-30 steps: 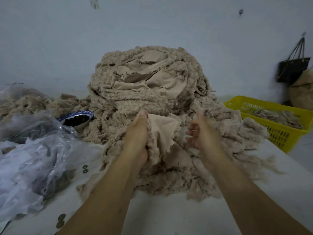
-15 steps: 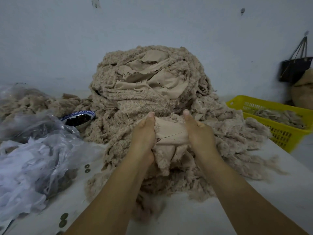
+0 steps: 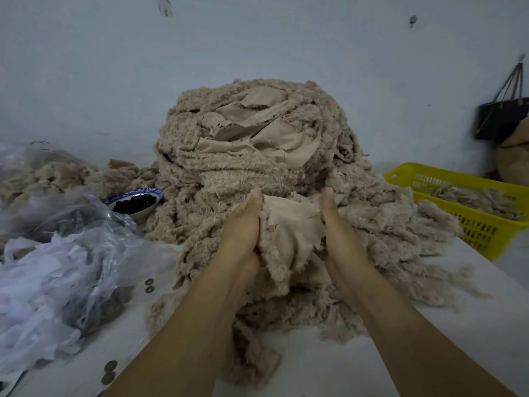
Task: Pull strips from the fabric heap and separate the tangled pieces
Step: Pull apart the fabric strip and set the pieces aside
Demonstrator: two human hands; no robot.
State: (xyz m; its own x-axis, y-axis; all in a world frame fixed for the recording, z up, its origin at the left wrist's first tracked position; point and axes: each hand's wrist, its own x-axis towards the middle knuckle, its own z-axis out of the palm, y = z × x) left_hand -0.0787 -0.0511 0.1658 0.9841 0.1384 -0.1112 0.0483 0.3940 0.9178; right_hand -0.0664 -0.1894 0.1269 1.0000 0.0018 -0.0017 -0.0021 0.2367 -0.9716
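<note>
Both hands grip one fleece strip: left hand [image 3: 243, 227], right hand [image 3: 337, 227], strip [image 3: 289, 230]. Separating step; next, probably tug it free of the fabric heap [image 3: 246, 156].

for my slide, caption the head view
Left hand and right hand grip a fabric piece before the heap.

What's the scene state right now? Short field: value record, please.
left hand: grips the left edge of the fabric piece, thumb up
right hand: grips the right edge of the same piece, thumb up
fabric piece: held between both hands, in front of the fabric heap
fabric heap: tall pile on the table
yellow basket: right of the heap, holds some strips
bowl: left of the heap, dark contents
plastic bags: on the table's left side
</note>
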